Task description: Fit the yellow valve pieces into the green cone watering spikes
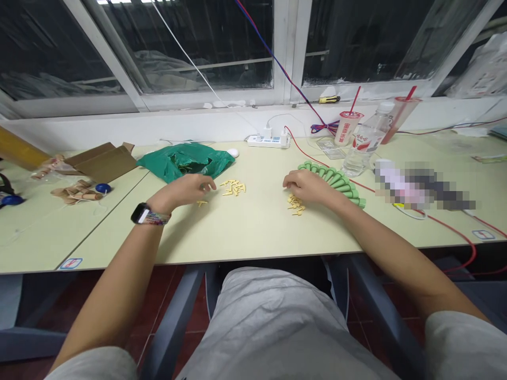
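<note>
My left hand (190, 189) hovers over the table with fingers bent and apart, nothing visible in them. Just below its fingertips lies a single small pale-yellow plastic piece (202, 202). A loose pile of similar yellow pieces (233, 187) is to its right. My right hand (307, 184) is palm down with its fingers curled together, above a second heap of yellow pieces (295, 202); what its fingertips hold, if anything, is hidden. Behind and beside that hand, a fanned row of light-green, peg-like plastic parts (336, 180) lies on the table.
A green plastic bag (182, 159), cardboard box (103, 162) and wooden toy parts (77, 192) are at left. A power strip (267, 141) is against the wall. Right stand a water bottle (364, 142) and drink cups (347, 128); a red cable (447, 226) crosses the tabletop.
</note>
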